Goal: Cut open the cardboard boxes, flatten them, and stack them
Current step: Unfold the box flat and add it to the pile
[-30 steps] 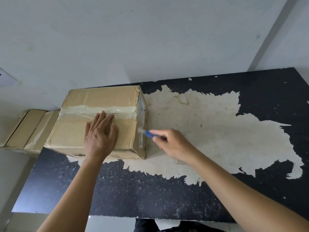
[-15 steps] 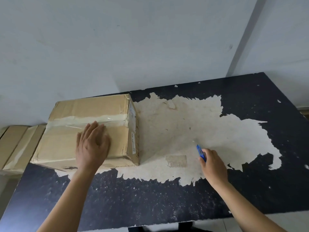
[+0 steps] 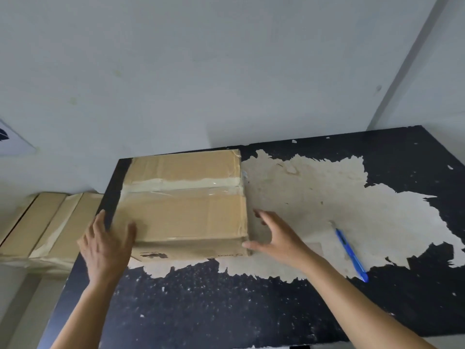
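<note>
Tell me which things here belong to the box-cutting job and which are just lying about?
For the job: taped box, blue cutter, boxes beside the table.
Just there: worn table, white sheet on the wall.

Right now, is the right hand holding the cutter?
No, the blue cutter lies on the table, apart from the right hand, which is open beside the box.

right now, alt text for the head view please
Two bare hands frame a taped cardboard box on a peeling black table: left hand at its near-left corner, right hand open beside its right side. A blue cutter lies further right.
</note>
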